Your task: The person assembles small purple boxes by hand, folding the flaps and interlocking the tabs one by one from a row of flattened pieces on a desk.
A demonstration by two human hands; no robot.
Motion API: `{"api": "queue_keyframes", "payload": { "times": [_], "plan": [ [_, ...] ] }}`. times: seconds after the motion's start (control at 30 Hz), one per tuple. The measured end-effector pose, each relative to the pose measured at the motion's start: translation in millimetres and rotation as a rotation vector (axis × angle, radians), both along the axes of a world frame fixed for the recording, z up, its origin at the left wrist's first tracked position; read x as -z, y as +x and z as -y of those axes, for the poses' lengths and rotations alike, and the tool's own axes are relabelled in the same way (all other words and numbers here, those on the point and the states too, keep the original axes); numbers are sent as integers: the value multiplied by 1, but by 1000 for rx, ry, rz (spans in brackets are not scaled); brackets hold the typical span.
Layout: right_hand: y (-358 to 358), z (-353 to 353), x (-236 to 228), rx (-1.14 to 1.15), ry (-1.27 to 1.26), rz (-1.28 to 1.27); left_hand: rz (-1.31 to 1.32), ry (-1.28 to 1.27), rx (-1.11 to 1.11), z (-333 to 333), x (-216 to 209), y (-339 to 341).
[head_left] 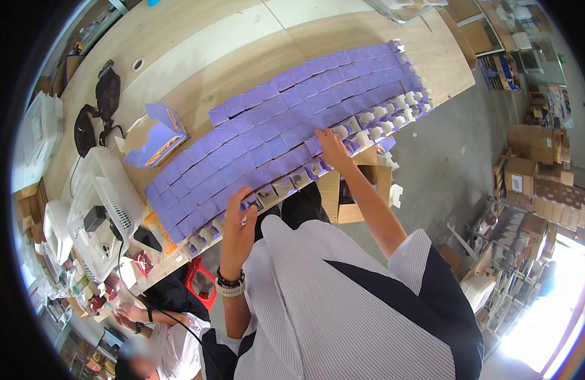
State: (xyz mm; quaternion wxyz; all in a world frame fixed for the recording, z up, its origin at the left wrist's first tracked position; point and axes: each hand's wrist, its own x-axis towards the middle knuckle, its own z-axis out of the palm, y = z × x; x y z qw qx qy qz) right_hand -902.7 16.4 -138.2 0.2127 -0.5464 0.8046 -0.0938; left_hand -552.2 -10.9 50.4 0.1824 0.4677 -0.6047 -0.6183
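Rows of small purple cardboard boxes (261,136) stand packed side by side across the table. Along the near edge, several boxes have pale inner flaps standing out toward me. My left hand (238,225) is at the front row, its index finger and thumb apart beside an open box end (266,194). Farther right, my right hand (332,149) reaches over the front row, its fingers bent together against a purple box (313,147). The thumb of that hand is mostly hidden. A dark bracelet and a light watch (230,288) circle my left wrist.
An opened purple carton (156,142) stands behind the rows at left, near a black strapped pouch (107,92). White plastic baskets (124,190) sit at the left end. Below the table edge is a brown carton (349,206). Another person (172,342) works at lower left, by a red stool (200,282).
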Motion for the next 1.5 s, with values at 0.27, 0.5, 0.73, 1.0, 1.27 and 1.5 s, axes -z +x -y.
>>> {"api": "queue_keyframes", "payload": {
  "times": [0.27, 0.5, 0.73, 1.0, 1.27, 1.5],
  "plan": [
    [-57, -2, 1, 90, -242, -333, -22, -53, -29, 4, 7, -7],
    [-78, 8, -7, -127, -179, -405, -28, -74, 17, 0, 4, -21],
    [-32, 13, -144, -301, -288, -183, -101, -77, 86, 2, -1, -38],
    [89, 5, -257, -558, -553, 119, -278, -47, 164, 29, -8, -57],
    [139, -8, -272, -343, -478, 536, -333, -52, -44, 22, -21, -12],
    [153, -15, -278, -475, -435, 535, -302, 105, -136, 11, -22, 10]
  ]
}}
